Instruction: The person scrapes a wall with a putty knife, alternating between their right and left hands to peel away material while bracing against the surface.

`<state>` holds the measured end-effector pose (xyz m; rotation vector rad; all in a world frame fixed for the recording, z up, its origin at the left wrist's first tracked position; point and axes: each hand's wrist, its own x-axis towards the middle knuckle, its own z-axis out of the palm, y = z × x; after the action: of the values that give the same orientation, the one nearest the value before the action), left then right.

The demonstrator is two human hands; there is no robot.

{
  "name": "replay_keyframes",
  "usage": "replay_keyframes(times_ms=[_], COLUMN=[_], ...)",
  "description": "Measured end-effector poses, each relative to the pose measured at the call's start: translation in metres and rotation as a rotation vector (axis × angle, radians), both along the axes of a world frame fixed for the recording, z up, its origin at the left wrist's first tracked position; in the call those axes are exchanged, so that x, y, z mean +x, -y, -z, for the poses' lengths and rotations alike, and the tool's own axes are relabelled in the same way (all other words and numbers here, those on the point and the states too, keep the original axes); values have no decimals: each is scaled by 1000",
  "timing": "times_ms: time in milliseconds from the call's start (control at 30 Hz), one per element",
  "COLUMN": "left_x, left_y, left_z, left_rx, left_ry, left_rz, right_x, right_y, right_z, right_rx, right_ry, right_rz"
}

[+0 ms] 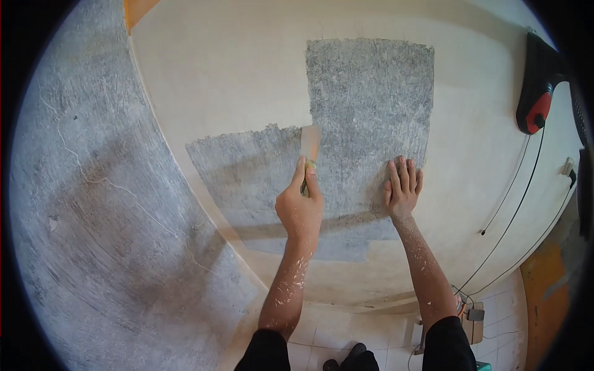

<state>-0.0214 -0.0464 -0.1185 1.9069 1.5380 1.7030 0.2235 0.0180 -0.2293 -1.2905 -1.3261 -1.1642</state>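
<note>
My left hand [299, 203] is closed on the handle of a scraper [310, 143], its flat blade pointing up. The blade lies against the wall at the ragged upper edge of a bare grey patch [371, 86], where cream paint [235, 74] meets it. My right hand [403, 187] is spread flat on the wall near the right edge of the grey patch, holding nothing. Pale flakes dot both forearms.
A grey wall [93, 204] with a thin crack adjoins at the left. A black and red device [536, 105] hangs at the right with cables running down. Below are floor tiles [328, 331], dark shoes [354, 352] and a power adapter [476, 315].
</note>
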Motion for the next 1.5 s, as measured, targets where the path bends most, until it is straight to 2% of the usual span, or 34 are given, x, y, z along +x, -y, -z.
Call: replay_keyframes(times_ms=[33, 100, 267, 367, 467, 567, 767, 867, 967, 1067, 1167, 1267, 1367, 1500], left_x=[-2, -15, -31, -14, -26, -35, -23, -33, -25, -13, -25, -22, -13, -25], left_y=[3, -6, -17, -15, -20, -24, -24, -25, -28, -18, -31, -26, -21, -22], left_z=[-12, -7, 48, 0, 5, 41, -2, 29, 40, -5, 22, 46, -6, 15], left_rx=[-59, -16, 53, 27, 45, 76, 135, 148, 89, 37, 239, 140, 125, 125], left_ry=[-10, 58, 47, 126, 87, 23, 9, 27, -25, -130, -44, -82, -122, -107], left_rz=[-7, 48, 23, 44, 66, 41, 25, 35, -2, -86, -53, -56, -111, -73], right_x=[3, 3, -1, -1, 0, -1, 2, -2, -1, 3, -3, -2, 0, -5], right_y=[0, -6, -4, -3, -3, -3, -2, -3, -5, -2, -4, -4, -3, -5], right_z=[0, 3, 1, 0, 0, 0, -3, 2, 1, 1, 4, 3, 2, 4], right_rx=[5, 31, 17, 23, 31, 17, 21, 14, 14, 10, 8, 9, 4, 7], right_ry=[19, 25, -2, 6, 19, 12, 17, 4, -5, 14, -4, -11, -3, -9], right_rz=[9, 22, 9, 8, 2, 9, -4, 2, 11, 3, 1, 2, -5, -10])
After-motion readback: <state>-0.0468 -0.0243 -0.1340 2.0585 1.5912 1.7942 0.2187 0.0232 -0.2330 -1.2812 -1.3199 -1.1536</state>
